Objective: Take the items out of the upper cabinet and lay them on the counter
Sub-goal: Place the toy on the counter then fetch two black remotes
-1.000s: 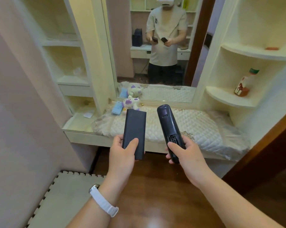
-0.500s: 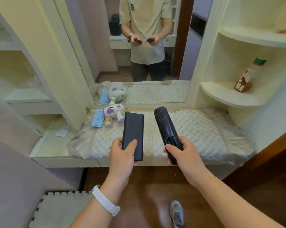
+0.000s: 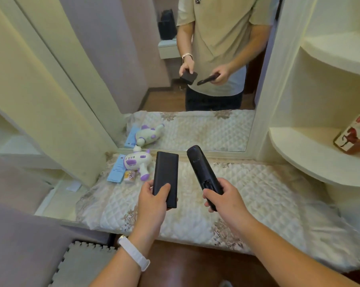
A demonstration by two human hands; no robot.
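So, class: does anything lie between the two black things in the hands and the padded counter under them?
Nothing visible does. The black slab in the left hand and the remote in the right hand hang over bare counter; the toy and blue packet lie further left.

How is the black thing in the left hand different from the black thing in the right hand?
The black block in the left hand is flat with square corners; the black remote in the right hand is narrower with a rounded tip. The block's face is plain; the remote shows a recess near the grip. The block points straight ahead; the remote's far end leans left. Both are black, long and held above the quilted cover.
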